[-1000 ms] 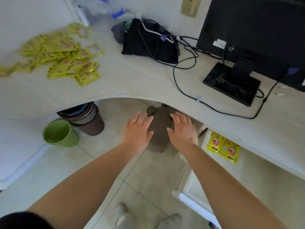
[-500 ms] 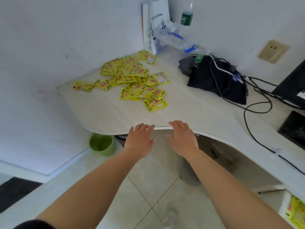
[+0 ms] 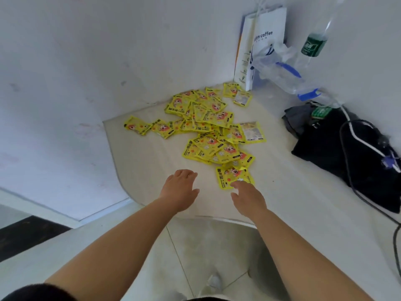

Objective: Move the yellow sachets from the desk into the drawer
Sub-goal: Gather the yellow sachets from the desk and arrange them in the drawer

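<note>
Several yellow sachets [image 3: 208,131] lie in a loose heap on the cream desk [image 3: 282,187], spreading from the back corner toward me. The nearest sachet [image 3: 232,175] lies alone at the front of the heap. My right hand [image 3: 248,197] reaches over the desk with straight fingers, its fingertips at that sachet's near edge. My left hand [image 3: 180,189] is stretched out flat over bare desk, left of the sachet and short of the heap. Neither hand holds anything. The drawer is out of view.
A white coffee bag [image 3: 262,44] stands in the back corner beside a clear plastic bag [image 3: 280,68] and a green-labelled bottle [image 3: 313,45]. A black bag [image 3: 351,148] with cables lies at the right. White walls close off the left and back. Tiled floor shows below the desk's curved edge.
The view has swung from the space under the desk up to the sachet heap. Both hands moved forward from below the desk edge onto the desk, the right reaching the nearest sachet.
</note>
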